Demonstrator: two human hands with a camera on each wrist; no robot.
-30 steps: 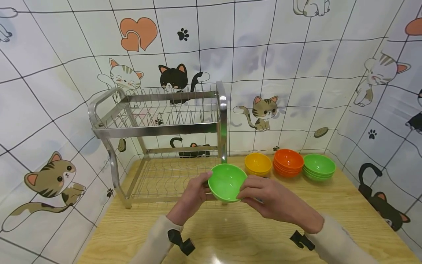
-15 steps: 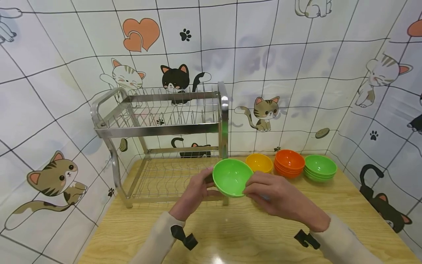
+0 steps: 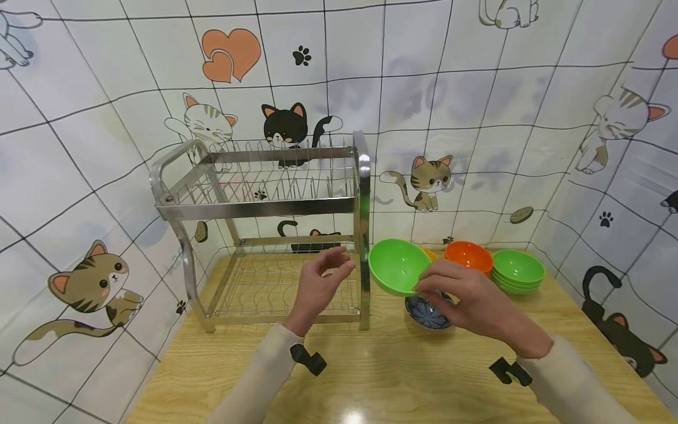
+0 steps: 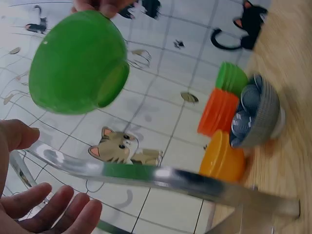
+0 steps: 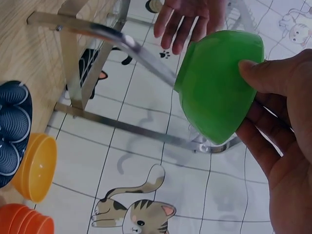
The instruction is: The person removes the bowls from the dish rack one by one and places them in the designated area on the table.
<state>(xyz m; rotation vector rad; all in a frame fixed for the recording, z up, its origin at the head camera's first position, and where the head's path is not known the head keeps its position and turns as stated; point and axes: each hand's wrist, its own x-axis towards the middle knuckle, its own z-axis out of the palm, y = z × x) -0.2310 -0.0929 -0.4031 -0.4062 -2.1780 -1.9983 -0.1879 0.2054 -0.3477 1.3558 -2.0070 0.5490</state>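
Observation:
My right hand (image 3: 468, 297) pinches the rim of a green bowl (image 3: 398, 266) between thumb and fingers, holding it tilted in the air just right of the metal dish rack (image 3: 265, 209). In the right wrist view the green bowl (image 5: 219, 83) shows its outer side, with the thumb pressed against it. My left hand (image 3: 319, 285) is apart from the bowl, fingers loosely bent and nothing in them, in front of the rack's right side. Below the held bowl, a blue patterned bowl (image 3: 428, 312) stands on the table, partly hidden by the right hand.
Behind on the wooden table (image 3: 402, 377) stand orange bowls (image 3: 468, 257) and stacked green bowls (image 3: 518, 268) at the right. Yellow bowls (image 4: 223, 158) appear beside them, mostly covered in the head view. The two-tier rack stands at the left, against the cat-patterned wall (image 3: 477, 118).
The left hand has let go of the green bowl. The right hand has carried the bowl rightward and slightly up, away from the left hand, and the blue patterned bowl has come into sight.

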